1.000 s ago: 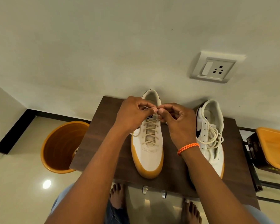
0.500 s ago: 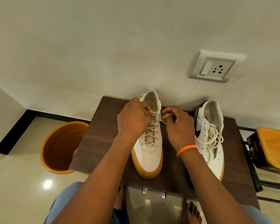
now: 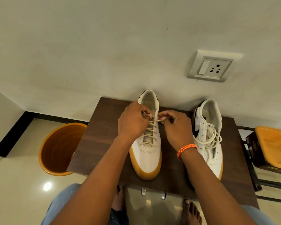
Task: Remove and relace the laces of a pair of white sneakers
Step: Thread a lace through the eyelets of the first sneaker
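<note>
Frame centre, near to far. My left hand [image 3: 132, 121] and right hand [image 3: 177, 127]: each grip pinches a lace end [image 3: 159, 121] at the top eyelets of the laced sneaker [image 3: 148, 158], likely to cinch it. Right: second sneaker [image 3: 208, 143], lace loosely piled, on the surface [image 3: 101, 143].

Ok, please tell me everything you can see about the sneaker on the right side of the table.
The right sneaker is white, seemingly leather, with a black side logo and a tan gum sole. It rests on the dark wooden table, toe towards the person, heel near the wall. Its eyelets look empty; a loose cream lace lies piled across its open top. Neither hand touches it.
</note>
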Motion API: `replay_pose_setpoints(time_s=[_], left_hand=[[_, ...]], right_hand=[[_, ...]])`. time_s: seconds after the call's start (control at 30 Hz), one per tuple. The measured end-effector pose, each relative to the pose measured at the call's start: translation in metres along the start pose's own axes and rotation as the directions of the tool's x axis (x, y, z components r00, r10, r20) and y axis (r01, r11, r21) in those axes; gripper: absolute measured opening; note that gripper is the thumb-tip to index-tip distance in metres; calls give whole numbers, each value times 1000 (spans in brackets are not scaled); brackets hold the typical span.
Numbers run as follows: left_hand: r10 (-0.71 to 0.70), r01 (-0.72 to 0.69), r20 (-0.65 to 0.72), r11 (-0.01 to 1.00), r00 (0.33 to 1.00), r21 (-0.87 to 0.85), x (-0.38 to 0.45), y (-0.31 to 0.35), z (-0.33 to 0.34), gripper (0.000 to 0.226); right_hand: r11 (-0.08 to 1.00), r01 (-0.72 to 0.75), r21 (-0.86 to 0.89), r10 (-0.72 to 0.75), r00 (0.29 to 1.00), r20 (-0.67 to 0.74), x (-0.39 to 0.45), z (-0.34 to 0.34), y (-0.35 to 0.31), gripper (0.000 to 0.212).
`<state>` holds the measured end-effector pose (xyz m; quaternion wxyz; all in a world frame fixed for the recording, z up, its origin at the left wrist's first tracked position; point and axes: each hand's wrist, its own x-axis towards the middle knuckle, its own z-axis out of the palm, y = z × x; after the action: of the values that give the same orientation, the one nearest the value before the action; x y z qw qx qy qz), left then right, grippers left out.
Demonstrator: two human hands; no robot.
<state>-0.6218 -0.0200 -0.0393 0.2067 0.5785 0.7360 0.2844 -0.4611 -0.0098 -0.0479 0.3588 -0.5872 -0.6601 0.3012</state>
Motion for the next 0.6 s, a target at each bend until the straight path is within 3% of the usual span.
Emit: replay_pose_setpoints(time_s=[0.27, 0.6], left_hand=[[-97, 102, 35, 970, 995, -220, 3, -2, 5, 12], [-24, 23, -52, 999, 998, -29, 0, 1, 9, 6]], right_hand=[[1000, 6, -12, -6, 1000, 9, 0, 0, 0, 21], [1000, 19, -6, -19, 1000, 18, -1, 1, -1, 20]])
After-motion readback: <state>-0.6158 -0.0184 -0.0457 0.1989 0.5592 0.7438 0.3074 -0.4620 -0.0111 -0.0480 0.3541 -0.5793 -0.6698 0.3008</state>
